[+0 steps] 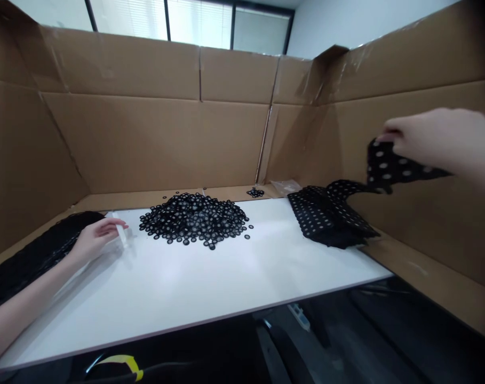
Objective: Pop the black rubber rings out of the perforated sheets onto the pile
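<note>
My right hand is raised at the right and pinches a black sheet with rows of pale round dots. A narrow part of black dotted material trails down from there towards a stack of similar black dotted sheets on the board's right end. At the left, my left hand is closed round a slim white stick-like tool, its lower end near the board. Between my hands lies a broad heap of small black rings with pale centres.
Tall cardboard walls enclose the white board at the back and sides. Black material lies along the left edge. A small group of rings and a clear plastic bag lie behind the board. A yellow strap shows below.
</note>
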Demonstrator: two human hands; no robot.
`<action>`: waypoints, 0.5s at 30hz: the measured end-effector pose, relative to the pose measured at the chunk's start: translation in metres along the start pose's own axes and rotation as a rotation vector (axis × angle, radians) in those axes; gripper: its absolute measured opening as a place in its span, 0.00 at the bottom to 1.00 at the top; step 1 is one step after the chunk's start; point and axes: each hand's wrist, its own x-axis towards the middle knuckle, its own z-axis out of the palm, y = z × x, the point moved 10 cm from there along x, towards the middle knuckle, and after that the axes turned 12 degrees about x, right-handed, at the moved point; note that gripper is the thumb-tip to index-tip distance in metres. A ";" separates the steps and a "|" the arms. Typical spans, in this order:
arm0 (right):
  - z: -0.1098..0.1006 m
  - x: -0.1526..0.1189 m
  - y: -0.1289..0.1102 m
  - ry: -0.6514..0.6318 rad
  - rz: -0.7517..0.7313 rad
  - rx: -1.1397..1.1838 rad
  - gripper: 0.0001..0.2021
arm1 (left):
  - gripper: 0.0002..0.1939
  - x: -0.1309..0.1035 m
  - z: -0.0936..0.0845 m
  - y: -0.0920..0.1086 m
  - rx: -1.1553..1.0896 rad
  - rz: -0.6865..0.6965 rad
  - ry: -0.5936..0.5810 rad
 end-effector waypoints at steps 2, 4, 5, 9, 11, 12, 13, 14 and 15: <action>-0.021 -0.015 -0.051 -0.006 -0.183 -0.024 0.11 | 0.20 -0.002 0.000 0.012 -0.087 0.005 0.021; -0.025 -0.040 -0.107 -0.083 -0.391 0.071 0.07 | 0.19 -0.007 0.000 0.033 -0.072 0.040 0.055; -0.024 -0.057 -0.137 -0.147 -0.516 0.157 0.06 | 0.17 -0.010 0.001 0.048 -0.062 0.090 0.054; -0.022 -0.124 -0.228 -0.316 -0.863 0.511 0.06 | 0.17 -0.028 0.012 0.107 -0.154 0.269 -0.009; -0.022 -0.147 -0.256 -0.366 -0.929 0.658 0.09 | 0.20 -0.037 0.020 0.135 -0.175 0.372 -0.091; -0.022 -0.157 -0.268 -0.385 -0.952 0.724 0.11 | 0.22 -0.041 0.023 0.147 -0.182 0.419 -0.129; -0.023 -0.164 -0.278 -0.397 -0.968 0.792 0.13 | 0.24 -0.044 0.027 0.155 -0.187 0.445 -0.169; -0.025 -0.170 -0.285 -0.400 -0.976 0.863 0.14 | 0.24 -0.047 0.032 0.160 -0.186 0.449 -0.223; -0.025 -0.174 -0.291 -0.399 -0.976 0.937 0.15 | 0.23 -0.051 0.041 0.162 -0.181 0.429 -0.311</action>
